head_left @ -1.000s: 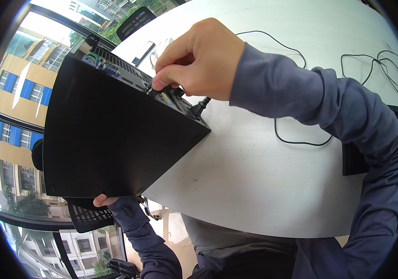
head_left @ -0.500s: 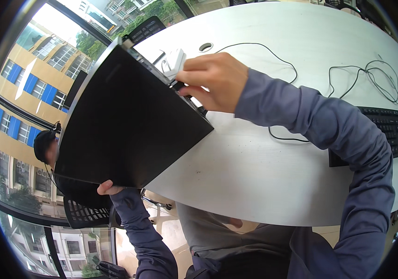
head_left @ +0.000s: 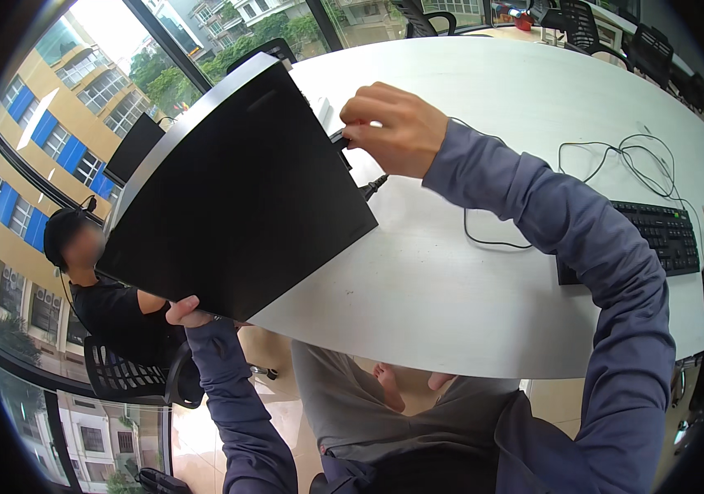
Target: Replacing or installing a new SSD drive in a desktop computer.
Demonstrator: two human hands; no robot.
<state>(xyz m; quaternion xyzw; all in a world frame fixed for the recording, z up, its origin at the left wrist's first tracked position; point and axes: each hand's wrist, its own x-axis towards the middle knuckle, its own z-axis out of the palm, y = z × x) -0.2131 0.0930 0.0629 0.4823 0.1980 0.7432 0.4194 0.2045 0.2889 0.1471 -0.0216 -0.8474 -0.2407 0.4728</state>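
The big black computer box (head_left: 245,198) is at the left side of the tabletop (head_left: 450,288), with its lowest corner by the near edge. A second ago the holes in its back showed. Now the back is almost hidden and more of the silver front (head_left: 190,122) shows, so the work there is harder to see. The right hand (head_left: 347,136) has its fingertips pinched together, it seems on a small dark plug (head_left: 339,142) at the back. A fat black plug (head_left: 375,188) sticks out nearby. The left hand (head_left: 185,312) grips the near side, thumb on top. The box is closed, so I cannot tell what is inside.
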